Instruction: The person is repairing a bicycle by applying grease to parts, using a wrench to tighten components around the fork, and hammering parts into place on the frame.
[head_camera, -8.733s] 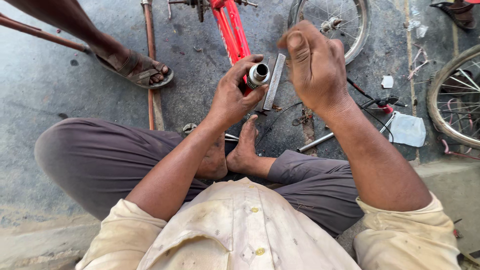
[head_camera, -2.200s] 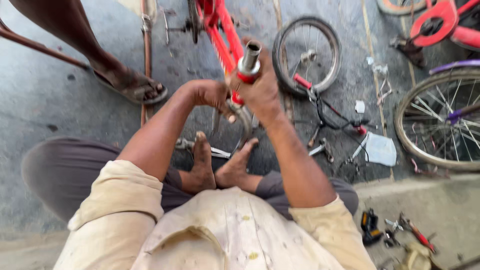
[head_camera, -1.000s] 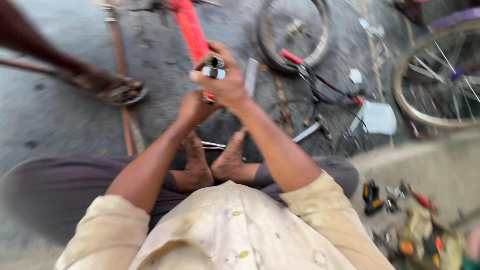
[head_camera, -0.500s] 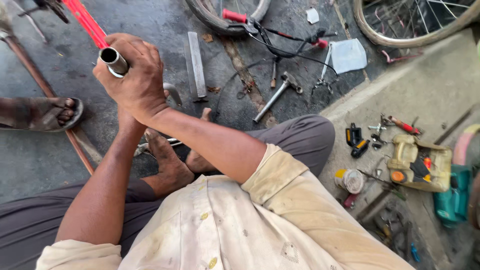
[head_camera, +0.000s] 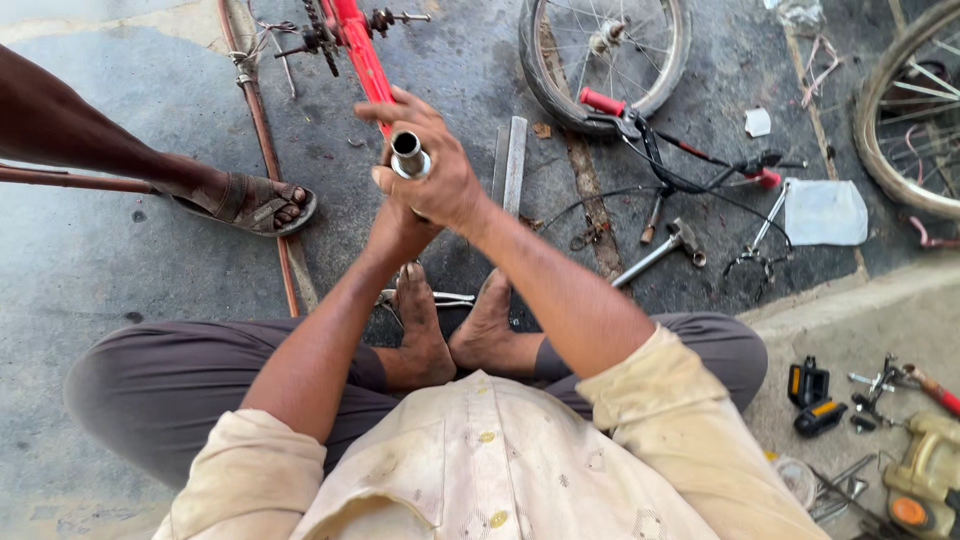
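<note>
Head view: a metal tube (head_camera: 407, 157) stands upright with its open end facing the camera, at the top of a red frame (head_camera: 358, 45) that slants away over the floor. The right hand (head_camera: 440, 175) wraps the tube from the right, fingers (head_camera: 395, 112) clenched round it. The left hand (head_camera: 395, 232) sits below and behind it, mostly hidden; whether its fingers are closed I cannot tell. The tube's bore looks dark; nothing shows inside it.

Just past the hands, two flat metal bars (head_camera: 510, 160) lie side by side on the floor (head_camera: 120, 270). The person's two bare feet (head_camera: 455, 330) rest soles together under the arms, with a thin metal tool (head_camera: 440, 298) lying across in front of them.

To the right lie one hammer (head_camera: 660, 250), one handlebar (head_camera: 680, 150) with two red grips and its cables, and one white cloth (head_camera: 825, 212). One small wheel (head_camera: 605, 50) lies at the top; part of a second, larger wheel (head_camera: 905, 120) is cut by the right edge. A raised ledge (head_camera: 860, 330) runs along the lower right, carrying two black blocks (head_camera: 812, 398), pliers (head_camera: 900, 380) and a yellow tool (head_camera: 925, 480).

To the left, another person's sandalled foot (head_camera: 250, 203) stands beside a rusty rod (head_camera: 265, 150). Bare floor lies open on the left between that foot and the person's knee.
</note>
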